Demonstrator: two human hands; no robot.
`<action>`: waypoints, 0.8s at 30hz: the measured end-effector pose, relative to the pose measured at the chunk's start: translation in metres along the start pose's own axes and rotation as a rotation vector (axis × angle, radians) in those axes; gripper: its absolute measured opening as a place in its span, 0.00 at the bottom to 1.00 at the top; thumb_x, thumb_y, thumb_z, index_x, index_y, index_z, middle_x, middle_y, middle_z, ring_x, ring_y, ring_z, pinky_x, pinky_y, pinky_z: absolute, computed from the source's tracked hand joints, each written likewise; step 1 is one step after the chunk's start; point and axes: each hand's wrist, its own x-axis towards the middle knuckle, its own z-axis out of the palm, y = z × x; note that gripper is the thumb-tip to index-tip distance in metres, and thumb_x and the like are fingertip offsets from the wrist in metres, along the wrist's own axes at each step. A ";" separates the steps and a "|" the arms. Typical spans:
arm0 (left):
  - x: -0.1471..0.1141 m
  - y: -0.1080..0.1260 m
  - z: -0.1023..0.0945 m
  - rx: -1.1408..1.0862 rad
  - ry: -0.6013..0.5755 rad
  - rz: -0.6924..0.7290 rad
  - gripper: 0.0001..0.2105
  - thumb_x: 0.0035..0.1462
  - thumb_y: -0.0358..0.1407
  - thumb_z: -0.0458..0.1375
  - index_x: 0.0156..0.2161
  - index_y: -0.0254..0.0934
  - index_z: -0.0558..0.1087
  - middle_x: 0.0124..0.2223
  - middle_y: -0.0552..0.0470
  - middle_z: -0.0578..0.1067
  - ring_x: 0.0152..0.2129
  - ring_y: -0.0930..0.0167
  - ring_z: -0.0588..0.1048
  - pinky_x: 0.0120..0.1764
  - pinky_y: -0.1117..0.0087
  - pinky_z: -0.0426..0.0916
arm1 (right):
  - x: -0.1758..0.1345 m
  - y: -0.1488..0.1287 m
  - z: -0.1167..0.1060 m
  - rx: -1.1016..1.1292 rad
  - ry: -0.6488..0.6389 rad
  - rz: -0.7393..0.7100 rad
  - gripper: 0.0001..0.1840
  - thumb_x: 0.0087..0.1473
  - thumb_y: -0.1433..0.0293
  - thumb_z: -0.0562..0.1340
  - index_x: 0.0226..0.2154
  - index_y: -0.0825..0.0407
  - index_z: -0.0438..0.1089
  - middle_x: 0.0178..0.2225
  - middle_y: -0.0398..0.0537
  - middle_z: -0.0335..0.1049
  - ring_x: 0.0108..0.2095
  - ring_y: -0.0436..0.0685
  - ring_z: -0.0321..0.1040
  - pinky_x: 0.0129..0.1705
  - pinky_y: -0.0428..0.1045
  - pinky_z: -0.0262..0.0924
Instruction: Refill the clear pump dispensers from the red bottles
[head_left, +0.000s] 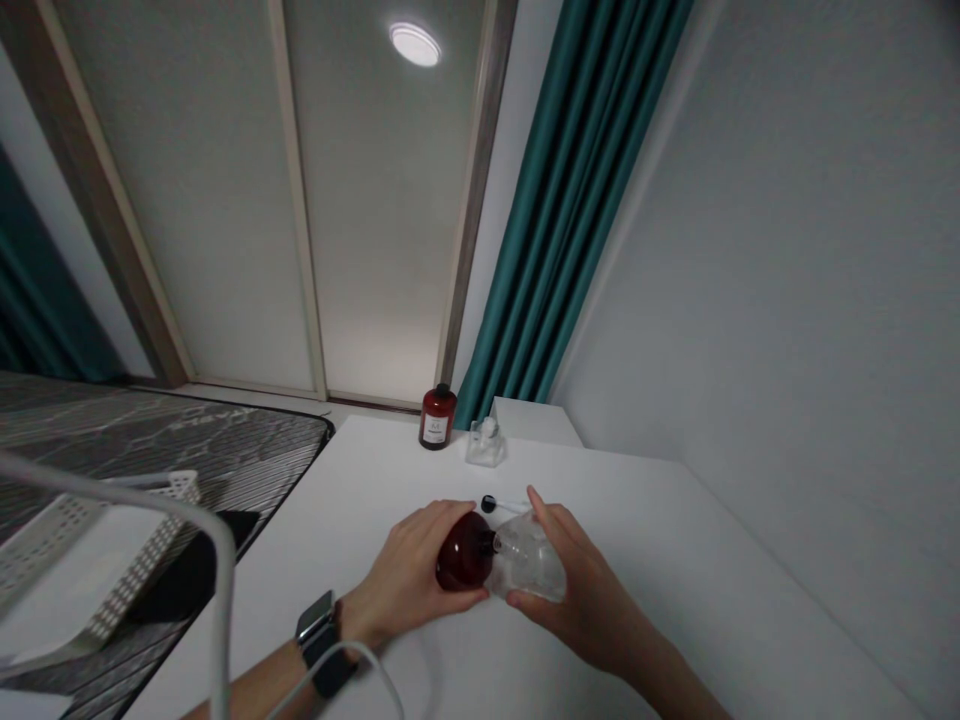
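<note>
My left hand (427, 565) is wrapped round a dark red-brown bottle (463, 553), tilted so that its black neck points right. In my right hand (574, 580) is a clear, transparent bottle (529, 558), gripped between thumb and fingers. The mouths of the two bottles meet or nearly meet; whether they touch I cannot tell. Just beyond them on the white table (637, 530) lies a small black cap (488, 504) with a thin pale stem or tube running right. The liquid inside either bottle cannot be made out.
A brown bottle with a white label (436, 418) stands at the table's far edge, beside a clear glass container with a white top (487, 442). Behind it is a white box (536, 420). A white perforated basket (142, 560) sits left; a pale cable (223, 600) crosses the near left.
</note>
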 end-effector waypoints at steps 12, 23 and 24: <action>-0.003 0.000 0.004 -0.049 0.072 -0.046 0.38 0.44 0.39 0.70 0.59 0.42 0.57 0.52 0.44 0.75 0.47 0.60 0.77 0.48 0.59 0.75 | 0.010 -0.017 -0.016 -0.057 -0.028 -0.052 0.53 0.45 0.73 0.69 0.68 0.53 0.43 0.53 0.59 0.64 0.55 0.66 0.62 0.59 0.65 0.59; -0.003 0.001 0.007 -0.077 0.095 -0.075 0.37 0.45 0.39 0.69 0.59 0.42 0.58 0.52 0.45 0.75 0.47 0.61 0.77 0.49 0.60 0.74 | 0.016 -0.023 -0.022 -0.114 -0.074 -0.057 0.51 0.45 0.71 0.68 0.67 0.56 0.45 0.59 0.63 0.61 0.60 0.68 0.58 0.63 0.66 0.55; -0.003 0.001 0.007 -0.078 0.096 -0.077 0.37 0.45 0.39 0.69 0.59 0.42 0.58 0.52 0.45 0.74 0.47 0.60 0.76 0.49 0.60 0.74 | 0.016 -0.023 -0.023 -0.113 -0.074 -0.058 0.52 0.46 0.71 0.68 0.68 0.55 0.45 0.59 0.63 0.60 0.60 0.68 0.58 0.63 0.66 0.54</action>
